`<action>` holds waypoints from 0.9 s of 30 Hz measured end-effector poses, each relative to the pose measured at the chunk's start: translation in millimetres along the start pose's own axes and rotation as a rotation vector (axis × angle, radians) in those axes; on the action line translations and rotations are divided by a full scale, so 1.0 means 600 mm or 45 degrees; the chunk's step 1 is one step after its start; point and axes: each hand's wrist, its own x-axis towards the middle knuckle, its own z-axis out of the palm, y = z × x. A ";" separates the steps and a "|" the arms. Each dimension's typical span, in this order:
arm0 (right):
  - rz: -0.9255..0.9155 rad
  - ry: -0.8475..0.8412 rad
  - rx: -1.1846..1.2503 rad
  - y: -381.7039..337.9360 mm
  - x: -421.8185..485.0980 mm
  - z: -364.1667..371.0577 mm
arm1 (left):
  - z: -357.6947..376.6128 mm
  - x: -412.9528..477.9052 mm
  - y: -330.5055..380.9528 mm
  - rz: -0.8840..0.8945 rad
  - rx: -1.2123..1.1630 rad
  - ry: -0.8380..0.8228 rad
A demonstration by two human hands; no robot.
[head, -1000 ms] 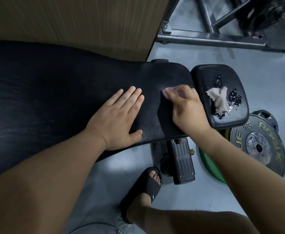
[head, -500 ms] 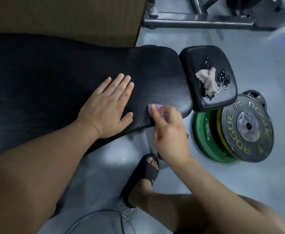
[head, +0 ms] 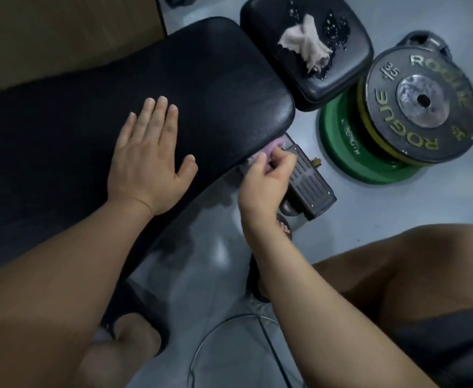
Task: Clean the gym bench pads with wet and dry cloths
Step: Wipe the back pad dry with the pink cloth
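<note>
Edge work: right grip point(head: 266, 180) pinches pink cloth point(head: 271, 148) against pad point(head: 215, 79) rim; left grip point(head: 148, 158) splayed flat, likely steadying; pale cloth point(head: 305, 49) parked aside.

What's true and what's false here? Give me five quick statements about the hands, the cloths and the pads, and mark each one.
1. The left hand lies flat on the long bench pad. True.
2. The right hand pinches a pink cloth at that pad's near edge. True.
3. The white cloth lies on the floor. False: it lies on the small seat pad.
4. The small seat pad is dry. False: droplets show around the cloth.
5. The black plate rests on the green plate. True.
</note>
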 end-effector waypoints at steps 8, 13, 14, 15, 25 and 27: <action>0.110 0.053 0.191 -0.017 0.032 -0.006 | 0.003 0.002 0.002 -0.004 0.015 0.013; -0.005 -0.148 0.092 0.009 -0.041 0.001 | 0.003 0.002 0.000 -0.010 0.013 0.020; -0.006 -0.127 0.121 0.007 -0.027 -0.001 | 0.002 0.001 0.000 -0.010 0.007 0.018; -0.002 -0.060 0.154 0.003 -0.003 -0.004 | 0.002 0.001 0.000 -0.009 0.001 0.017; -0.059 -0.016 0.123 -0.013 0.054 -0.020 | 0.004 0.000 0.000 -0.011 -0.014 0.013; -0.027 0.013 0.148 -0.030 0.095 -0.031 | 0.007 0.002 -0.001 -0.011 -0.013 0.016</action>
